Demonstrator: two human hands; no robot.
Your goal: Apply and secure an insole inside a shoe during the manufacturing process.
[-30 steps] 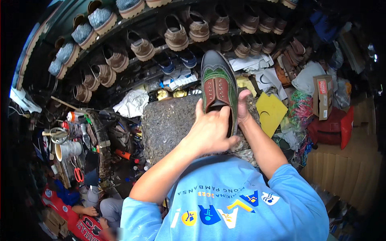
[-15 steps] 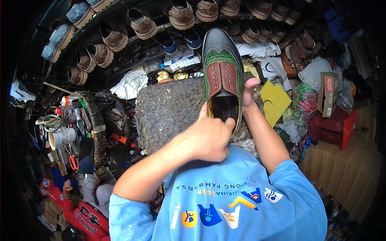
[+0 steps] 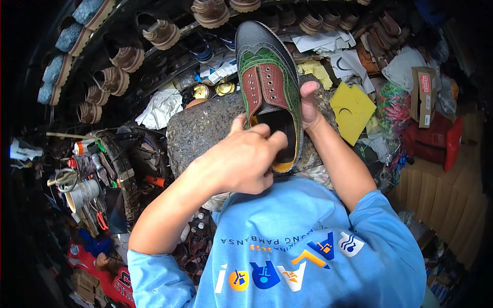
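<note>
A wingtip shoe with a black toe, green brogued trim and brown eyelet flaps is held toe-away over a rough dark stone block. No laces run through its eyelets. My left hand grips the shoe's left edge at the opening, its fingers curled over the rim and partly into the opening. Against the right side rests my right hand, supporting the shoe with its thumb sticking up. The other fingers of that hand are hidden behind the shoe.
Rows of brown shoes line shelves at the far side. A yellow sheet and a cardboard box lie to the right. Tools and a white cup crowd the left. Another person in red is at lower left.
My left hand has shifted, and its fingers now reach further along the shoe's left edge. The shoe appears further left in view, and the whole view has shifted and turned slightly.
</note>
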